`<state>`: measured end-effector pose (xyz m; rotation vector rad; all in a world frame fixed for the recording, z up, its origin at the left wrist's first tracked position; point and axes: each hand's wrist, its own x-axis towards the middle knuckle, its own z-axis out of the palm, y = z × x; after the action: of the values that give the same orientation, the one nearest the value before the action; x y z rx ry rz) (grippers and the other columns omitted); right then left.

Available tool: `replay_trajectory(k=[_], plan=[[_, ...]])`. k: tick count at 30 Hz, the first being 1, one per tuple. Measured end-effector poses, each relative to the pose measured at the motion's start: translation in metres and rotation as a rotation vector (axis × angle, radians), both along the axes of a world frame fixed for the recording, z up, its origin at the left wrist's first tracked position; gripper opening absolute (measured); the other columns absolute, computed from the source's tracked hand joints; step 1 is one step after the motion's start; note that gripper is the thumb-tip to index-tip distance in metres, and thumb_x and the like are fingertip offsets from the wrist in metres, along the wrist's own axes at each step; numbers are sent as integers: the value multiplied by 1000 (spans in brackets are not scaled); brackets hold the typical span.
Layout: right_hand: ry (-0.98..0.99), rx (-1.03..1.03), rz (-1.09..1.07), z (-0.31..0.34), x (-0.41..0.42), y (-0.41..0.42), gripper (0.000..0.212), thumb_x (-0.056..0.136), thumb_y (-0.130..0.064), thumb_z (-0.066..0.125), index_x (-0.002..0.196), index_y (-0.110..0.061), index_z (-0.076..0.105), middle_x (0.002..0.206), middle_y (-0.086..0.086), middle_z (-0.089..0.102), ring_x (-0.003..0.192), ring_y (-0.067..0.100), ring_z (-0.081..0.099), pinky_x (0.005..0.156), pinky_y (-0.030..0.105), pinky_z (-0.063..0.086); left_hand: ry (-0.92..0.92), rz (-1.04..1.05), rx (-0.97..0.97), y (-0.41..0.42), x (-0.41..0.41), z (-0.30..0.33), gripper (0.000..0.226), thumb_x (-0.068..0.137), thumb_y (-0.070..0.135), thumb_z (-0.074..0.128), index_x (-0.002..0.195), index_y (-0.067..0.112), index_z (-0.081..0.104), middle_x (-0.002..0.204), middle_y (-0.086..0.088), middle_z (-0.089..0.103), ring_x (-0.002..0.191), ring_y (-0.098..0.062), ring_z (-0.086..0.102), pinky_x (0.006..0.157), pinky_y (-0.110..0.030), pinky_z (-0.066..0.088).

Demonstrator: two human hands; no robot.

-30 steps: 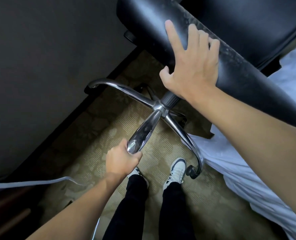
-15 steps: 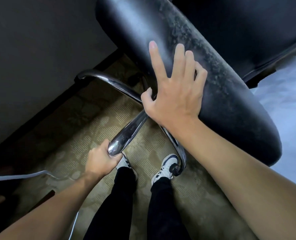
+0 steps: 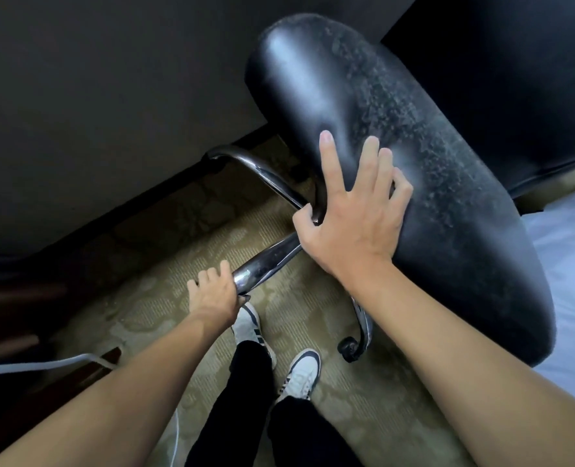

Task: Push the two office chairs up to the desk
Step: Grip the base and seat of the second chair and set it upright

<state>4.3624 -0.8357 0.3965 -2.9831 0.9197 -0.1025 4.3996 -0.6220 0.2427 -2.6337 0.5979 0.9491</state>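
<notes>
Chair [image 3: 380, 156] seat lies under right fingers [image 3: 328, 153].

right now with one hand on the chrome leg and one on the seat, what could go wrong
The left hand grips the tip of a chrome leg of the tilted office chair; if the chair drops, those fingers could get pinched. The caster hangs close to the shoes. The white cable on the carpet could snag the base.

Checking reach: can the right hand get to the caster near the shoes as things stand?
Probably yes. The right hand rests open on the chair back; the caster sits below it on bare carpet, nothing between. It would have to leave the chair back.
</notes>
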Motion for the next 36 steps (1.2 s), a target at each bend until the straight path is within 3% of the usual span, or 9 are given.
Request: replay_trajectory(k=[3, 6, 8, 12, 14, 19, 26, 31, 36], plan=[[-25, 6, 39, -6, -13, 17, 80, 78, -46, 43, 154, -28, 22, 151, 30, 31, 137, 45, 33, 106, 53, 27, -29, -3, 91, 10, -2, -4, 102, 83, 65, 58, 153, 15, 4, 135, -13, 46, 121, -29, 42, 98, -45, 36], [-55, -8, 78, -16, -24, 38, 80, 78, -46, 44, 153, -28, 24, 151, 31, 31, 137, 46, 33, 107, 54, 27, 91, 24, 143, 13, 2, -1, 110, 82, 57, 64, 154, 24, -13, 152, -17, 26, 140, -32, 25, 110, -51, 27], [-84, -14, 90, -25, -28, 51, 78, 79, -45, 45, 153, -28, 25, 151, 31, 31, 138, 46, 33, 108, 55, 26, 140, 245, -187, 4, 5, 12, 101, 83, 42, 66, 155, 29, -4, 157, -15, 22, 145, -31, 18, 115, -53, 21], [-77, -14, 119, -35, -32, 75, 82, 75, -35, 49, 153, -28, 24, 152, 33, 28, 139, 47, 30, 111, 56, 23, 443, 1218, -1203, -22, 37, 84, 74, 82, 45, 64, 147, 32, 31, 127, -8, 60, 121, -24, 58, 101, -44, 46], [-38, -14, 118, -34, -31, 87, 85, 72, -29, 49, 153, -27, 23, 152, 33, 26, 140, 47, 29, 112, 57, 23, 678, 1284, -1358, -35, 55, 118, 58, 80, 58, 62, 133, 39, 44, 126, -11, 65, 114, -23, 65, 94, -44, 52], [-26, 48, 121, -20, -24, 112, 80, 74, -20, 42, 152, -29, 27, 154, 30, 26, 142, 45, 27, 114, 52, 23, 463, 1214, -1345, -61, 65, 142, 70, 81, 51, 73, 136, 16, 45, 119, 5, 66, 90, -10, 67, 57, -22, 53], [-12, 46, 144, -17, -50, 120, 82, 72, -13, 51, 150, -24, 31, 155, 24, 29, 143, 40, 26, 110, 50, 24, 375, 1264, -1366, -49, 71, 119, 51, 80, 50, 74, 112, 11, 65, 113, -3, 73, 106, -20, 69, 99, -45, 52], [-25, -91, 178, -34, -46, 124, 74, 73, -7, 52, 145, -23, 43, 147, 22, 44, 135, 37, 43, 106, 48, 32, 364, 1220, -1380, -37, 78, 103, 40, 80, 52, 74, 98, 18, 63, 92, 9, 69, 83, -7, 67, 77, -28, 54], [32, -94, 203, -42, -44, 149, 77, 69, -4, 53, 143, -23, 47, 143, 22, 48, 131, 37, 48, 108, 48, 33, 471, 1257, -1371, -11, 85, 93, 45, 82, 48, 74, 112, 16, 63, 110, 1, 74, 98, -15, 71, 73, -27, 56]])
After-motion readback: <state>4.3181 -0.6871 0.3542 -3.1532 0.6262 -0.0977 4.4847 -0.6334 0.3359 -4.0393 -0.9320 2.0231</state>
